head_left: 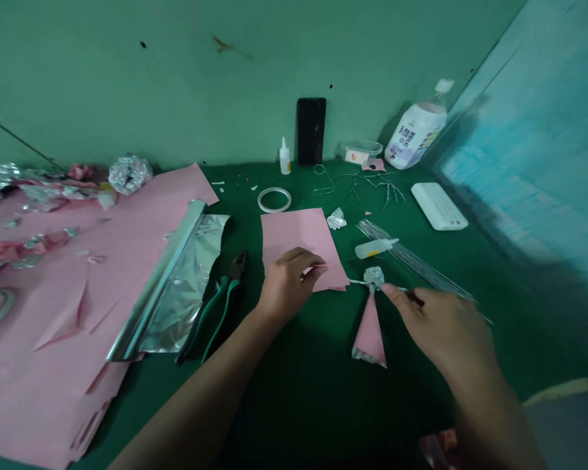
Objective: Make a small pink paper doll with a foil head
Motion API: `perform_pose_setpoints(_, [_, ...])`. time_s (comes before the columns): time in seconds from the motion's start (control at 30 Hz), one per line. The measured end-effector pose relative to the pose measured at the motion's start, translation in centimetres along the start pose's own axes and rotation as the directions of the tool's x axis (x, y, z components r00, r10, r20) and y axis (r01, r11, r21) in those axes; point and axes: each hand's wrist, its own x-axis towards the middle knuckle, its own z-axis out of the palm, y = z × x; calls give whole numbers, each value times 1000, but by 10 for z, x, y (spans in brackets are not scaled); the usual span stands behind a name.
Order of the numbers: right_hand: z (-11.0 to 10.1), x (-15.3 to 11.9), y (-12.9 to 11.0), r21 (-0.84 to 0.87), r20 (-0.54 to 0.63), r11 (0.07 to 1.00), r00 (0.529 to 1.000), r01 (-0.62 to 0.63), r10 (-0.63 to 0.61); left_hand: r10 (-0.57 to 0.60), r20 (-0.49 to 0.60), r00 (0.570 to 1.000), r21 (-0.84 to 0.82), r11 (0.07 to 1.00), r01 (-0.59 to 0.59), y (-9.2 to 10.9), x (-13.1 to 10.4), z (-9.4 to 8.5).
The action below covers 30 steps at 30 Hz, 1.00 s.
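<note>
Forearms (220, 385) flank open tabletop (313, 391); left hand (290, 284) pinches pink strip (316, 266) near paper (296, 228) edge, right hand (445, 329) pinches foil-topped figure (370, 333)

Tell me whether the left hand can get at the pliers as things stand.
Likely yes: the green-handled pliers lie uncovered to the left of the left hand, though that hand pinches a pink paper slip that may need putting down first.

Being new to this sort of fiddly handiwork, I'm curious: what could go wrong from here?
The small nozzle bottle lies on its side, so it might leak if uncapped; I can't tell whether it is. The right hand is close to the loose wires, whose ends could prick it. It is also at the foil-and-paper figure, which might crumple if pressed hard.
</note>
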Motion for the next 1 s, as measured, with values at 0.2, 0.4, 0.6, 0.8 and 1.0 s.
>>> perform_pose_setpoints(0.2, [34, -3, -7, 6, -172, 1000, 985, -27, 27, 69, 36, 997, 18, 997, -70, -1, -3, 8])
perform_pose_setpoints(0.4, [36, -3, -11, 211, -86, 968, 984, -134, 155, 131, 117, 984, 89, 986, -142, -2, -2, 7])
perform_pose_setpoints(0.6, [21, -20, -4, 448, 47, 852, 959, -272, 281, 184, 198, 963, 101, 973, -206, 10, -5, 9])
perform_pose_setpoints(0.8, [-2, -35, -19, 794, 3, 555, 914, -249, 406, 177, 246, 953, -100, 983, -156, 28, -9, 10])
perform_pose_setpoints(1.0, [-10, -39, -29, 792, -156, 588, 875, -166, 458, 106, 225, 969, -252, 967, -47, 34, -8, 6])
